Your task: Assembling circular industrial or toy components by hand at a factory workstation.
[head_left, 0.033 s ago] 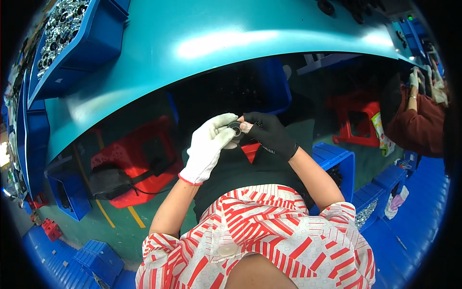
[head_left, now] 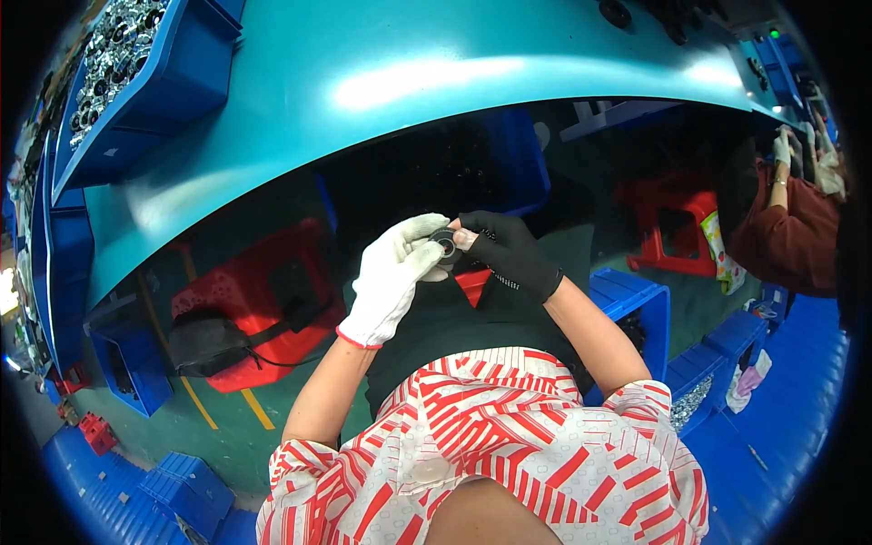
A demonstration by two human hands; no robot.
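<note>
Centrally, a small dark ring-shaped part (head_left: 446, 242) is held up between the person's two hands, in front of the body and short of the bench's near edge. The left hand (head_left: 389, 272), in a white knitted glove with a red cuff, grips it with the fingers curled behind and the thumb along its near side. The right hand (head_left: 516, 255), in a black glove that leaves fingertips bare, pinches its right edge; the finer detail of the part is too small to tell. Beyond the hands, a blue crate (head_left: 532, 163) sits in shadow beneath the teal bench (head_left: 291, 86). At the bench's upper left, a blue bin (head_left: 189, 77) is filled with shiny metal parts (head_left: 111, 65), and black round pieces (head_left: 615, 13) lie at the far right. Left of the person, a black bag (head_left: 209, 344) rests on a red stool (head_left: 286, 341). Farther right, a co-worker in a brownish-red sleeve (head_left: 795, 238) is beside another red stool (head_left: 677, 229).
</note>
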